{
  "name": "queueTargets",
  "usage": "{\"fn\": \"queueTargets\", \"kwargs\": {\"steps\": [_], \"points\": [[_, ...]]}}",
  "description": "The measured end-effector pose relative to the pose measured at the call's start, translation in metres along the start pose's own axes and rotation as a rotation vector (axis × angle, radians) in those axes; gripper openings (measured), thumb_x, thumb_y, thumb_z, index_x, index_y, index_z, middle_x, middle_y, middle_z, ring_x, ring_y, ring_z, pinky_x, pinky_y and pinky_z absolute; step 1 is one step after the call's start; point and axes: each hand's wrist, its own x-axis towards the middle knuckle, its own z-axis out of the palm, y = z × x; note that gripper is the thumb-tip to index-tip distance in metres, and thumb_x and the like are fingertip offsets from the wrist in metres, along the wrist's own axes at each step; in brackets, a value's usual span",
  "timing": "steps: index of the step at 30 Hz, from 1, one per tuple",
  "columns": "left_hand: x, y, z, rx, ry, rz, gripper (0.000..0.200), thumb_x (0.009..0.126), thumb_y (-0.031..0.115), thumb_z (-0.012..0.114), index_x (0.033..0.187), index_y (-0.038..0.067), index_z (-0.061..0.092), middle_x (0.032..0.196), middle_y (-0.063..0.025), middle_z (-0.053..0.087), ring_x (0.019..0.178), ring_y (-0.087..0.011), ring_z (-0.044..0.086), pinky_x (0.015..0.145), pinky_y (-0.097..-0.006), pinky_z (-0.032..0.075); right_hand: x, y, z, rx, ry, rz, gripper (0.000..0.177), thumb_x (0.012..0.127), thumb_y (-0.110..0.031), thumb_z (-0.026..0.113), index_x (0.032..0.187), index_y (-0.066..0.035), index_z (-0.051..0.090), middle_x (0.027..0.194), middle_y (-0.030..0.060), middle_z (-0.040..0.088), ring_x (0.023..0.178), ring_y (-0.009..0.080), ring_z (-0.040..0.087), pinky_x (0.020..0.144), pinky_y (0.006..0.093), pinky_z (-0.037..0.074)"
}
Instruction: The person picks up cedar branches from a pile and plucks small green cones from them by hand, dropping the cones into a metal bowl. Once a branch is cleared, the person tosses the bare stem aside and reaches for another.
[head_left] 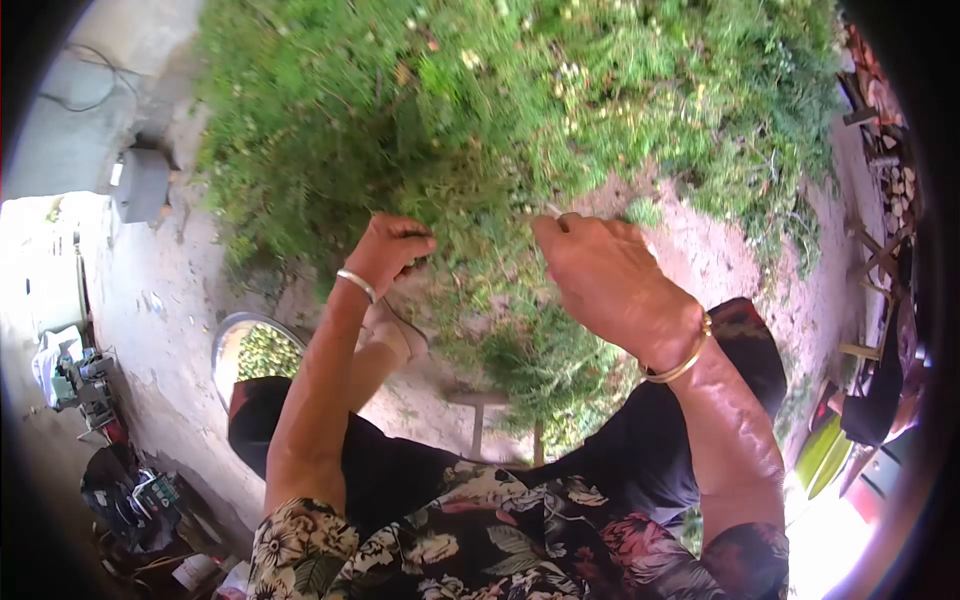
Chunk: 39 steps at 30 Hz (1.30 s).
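Green-cuttings heap (pixel 480 90) on ground (pixel 700 240), far centre | left hand (pixel 392 252) grip curled, right hand (pixel 605 275) grip near-pinched; contents: can't tell | likely picking through heap | next calls for opened fingers

Left hand (pixel 388 253) and right hand (pixel 600 270) at the near edge of a green plant heap (pixel 500 90)
Both hands curl inward, apart from each other — blur hides whether they grip any stems. The heap spreads across the floor (pixel 715 250); a round basin (pixel 226 352) of small green pieces sits near left, a grey box (pixel 145 188) stands far left, and stacked wood (pixel 895 190) lines the far right.
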Motion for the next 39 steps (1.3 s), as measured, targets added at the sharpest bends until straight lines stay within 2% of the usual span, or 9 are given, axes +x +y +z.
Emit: {"fn": "queueTargets", "kwargs": {"steps": [5, 11, 16, 19, 23, 27, 29, 32, 39], "points": [[-0.067, 0.089, -0.025, -0.054, -0.024, 0.162, 0.011, 0.079, 0.011, 0.065, 0.078, 0.001, 0.062, 0.065, -0.0023, 0.057, 0.05, -0.0086, 0.051, 0.038, -0.0236, 0.034, 0.029, -0.005, -0.009, 0.521, 0.114, 0.06, 0.015, 0.08, -0.01, 0.063, 0.084, 0.004, 0.062, 0.071, 0.0269, 0.058, 0.071, 0.0392, 0.063, 0.064, 0.0408, 0.05], [-0.113, 0.136, -0.003, -0.465, -0.007, 0.255, 0.009, 0.08, 0.005, 0.063, 0.088, 0.002, 0.06, 0.072, -0.0062, 0.059, 0.054, -0.0157, 0.057, 0.039, -0.0232, 0.036, 0.042, -0.024, -0.026, 1.463, 0.095, 0.317, 0.026, 0.09, -0.019, 0.059, 0.107, 0.0, 0.065, 0.088, 0.008, 0.068, 0.078, 0.0149, 0.062, 0.069, 0.0312, 0.051], [-0.106, 0.134, 0.013, -0.435, -0.26, 0.28, 0.009, 0.08, 0.001, 0.063, 0.089, 0.0, 0.062, 0.07, -0.0037, 0.06, 0.051, -0.0117, 0.055, 0.04, -0.0225, 0.037, 0.056, -0.001, -0.02, 1.654, 0.197, 0.271, 0.047, 0.089, -0.033, 0.06, 0.125, -0.002, 0.054, 0.117, 0.0133, 0.06, 0.095, 0.0187, 0.061, 0.083, 0.0361, 0.051], [-0.102, 0.134, 0.023, -0.286, -0.296, 0.331, 0.005, 0.079, 0.002, 0.064, 0.083, 0.0, 0.063, 0.066, -0.0029, 0.059, 0.05, -0.0101, 0.054, 0.041, -0.021, 0.036, 0.042, -0.008, -0.035, 2.03, 0.178, 0.085, 0.037, 0.087, -0.029, 0.064, 0.107, 0.002, 0.059, 0.092, 0.0126, 0.067, 0.089, 0.0202, 0.063, 0.078, 0.0368, 0.053], [-0.1, 0.131, 0.03, -0.147, -0.199, 0.412, 0.008, 0.079, 0.004, 0.067, 0.08, -0.002, 0.062, 0.065, -0.0028, 0.059, 0.052, -0.0075, 0.052, 0.045, -0.0218, 0.038, 0.041, 0.01, 0.004, 1.847, 0.449, 0.114, 0.051, 0.082, -0.034, 0.068, 0.112, 0.004, 0.052, 0.097, 0.0165, 0.065, 0.088, 0.0236, 0.064, 0.078, 0.0365, 0.054], [-0.084, 0.112, 0.037, -0.02, -0.116, 0.663, 0.01, 0.08, 0.004, 0.067, 0.081, -0.004, 0.061, 0.066, -0.0039, 0.06, 0.054, -0.0076, 0.054, 0.048, -0.0224, 0.04, 0.04, 0.014, -0.039, 1.62, 0.223, 0.186, 0.045, 0.084, -0.026, 0.063, 0.113, 0.007, 0.053, 0.111, 0.0176, 0.059, 0.086, 0.021, 0.065, 0.08, 0.0348, 0.053], [-0.082, 0.108, 0.04, 0.251, 0.039, 0.827, 0.012, 0.078, 0.004, 0.068, 0.081, -0.004, 0.06, 0.067, -0.0076, 0.061, 0.056, -0.009, 0.055, 0.051, -0.0238, 0.043, 0.041, 0.018, -0.024, 1.571, 0.421, -0.203, 0.04, 0.086, -0.022, 0.057, 0.111, 0.009, 0.054, 0.106, 0.02, 0.061, 0.087, 0.0219, 0.066, 0.08, 0.0352, 0.053], [-0.078, 0.1, 0.047, 0.325, 0.172, 0.924, 0.014, 0.077, 0.005, 0.069, 0.081, -0.004, 0.06, 0.068, -0.0116, 0.06, 0.056, -0.0106, 0.054, 0.052, -0.0259, 0.043, 0.042, -0.008, -0.061, 2.071, 0.271, 0.298, 0.041, 0.091, -0.028, 0.053, 0.107, 0.01, 0.054, 0.101, 0.0206, 0.063, 0.086, 0.0277, 0.066, 0.078, 0.0381, 0.053], [-0.073, 0.1, 0.045, 0.428, 0.076, 0.887, 0.014, 0.077, 0.004, 0.068, 0.084, -0.005, 0.06, 0.067, -0.0085, 0.06, 0.056, -0.012, 0.055, 0.052, -0.0256, 0.043, 0.043, -0.006, -0.055, 1.589, 0.275, 0.301, 0.021, 0.09, -0.018, 0.059, 0.087, 0.002, 0.063, 0.074, 0.0098, 0.066, 0.067, 0.015, 0.061, 0.069, 0.0279, 0.048]]}}
